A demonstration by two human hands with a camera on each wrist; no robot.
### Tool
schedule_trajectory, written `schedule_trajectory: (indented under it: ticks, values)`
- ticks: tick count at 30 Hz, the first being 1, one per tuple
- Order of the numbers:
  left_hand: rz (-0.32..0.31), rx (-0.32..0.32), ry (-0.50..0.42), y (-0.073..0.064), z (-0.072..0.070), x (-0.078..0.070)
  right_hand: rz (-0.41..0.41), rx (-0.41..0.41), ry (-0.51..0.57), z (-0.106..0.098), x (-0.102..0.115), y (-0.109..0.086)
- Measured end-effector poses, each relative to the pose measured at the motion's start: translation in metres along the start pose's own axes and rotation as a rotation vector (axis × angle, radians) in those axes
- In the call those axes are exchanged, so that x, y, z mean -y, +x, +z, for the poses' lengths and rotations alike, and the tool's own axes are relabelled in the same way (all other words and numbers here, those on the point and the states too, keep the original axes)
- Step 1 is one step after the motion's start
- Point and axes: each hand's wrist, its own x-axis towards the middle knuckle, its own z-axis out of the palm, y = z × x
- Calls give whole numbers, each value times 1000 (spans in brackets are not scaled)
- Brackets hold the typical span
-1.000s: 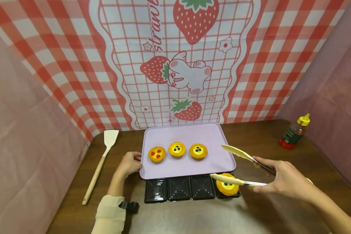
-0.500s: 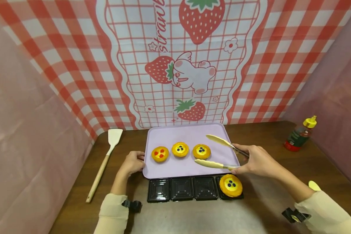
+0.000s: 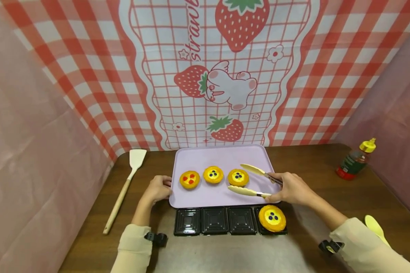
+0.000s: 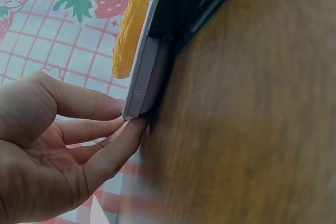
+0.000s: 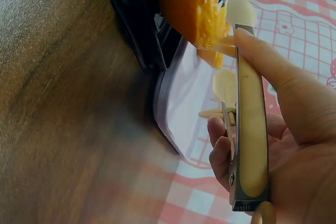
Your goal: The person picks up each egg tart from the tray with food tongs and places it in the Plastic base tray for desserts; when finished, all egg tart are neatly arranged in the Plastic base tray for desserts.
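Note:
In the head view a lilac tray (image 3: pixel 205 197) bears three tarts: one strawberry-topped tart (image 3: pixel 189 179) at left, then a blueberry tart (image 3: pixel 213 175) in the middle and another blueberry tart (image 3: pixel 238 178) at right. My left hand (image 3: pixel 158 188) holds the tray's left edge; the left wrist view shows thumb and fingers pinching its rim (image 4: pixel 139 90). My right hand (image 3: pixel 294 189) grips a pair of tongs (image 3: pixel 246 190). Their cream tips stand spread, one behind and one in front of the right blueberry tart. A fourth tart (image 3: pixel 272 218) sits in the black container's right compartment.
Along the tray's near side lies the black container (image 3: pixel 214 220) with square compartments. A white spatula (image 3: pixel 126 185) with a wooden handle lies at left. At right are a sauce bottle (image 3: pixel 355 161) with a yellow cap and a cream-coloured utensil (image 3: pixel 376 227) partly under the sleeve.
My right hand has carried the tongs left and away from the tart in the black container to the right tart on the tray. My left hand stays on the tray edge.

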Motion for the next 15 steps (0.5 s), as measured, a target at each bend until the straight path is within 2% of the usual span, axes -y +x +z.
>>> schedule_trajectory:
  ticks: [15]
  values:
    - [-15,-2,6,3,1,2,30,27,12,6,-1,1]
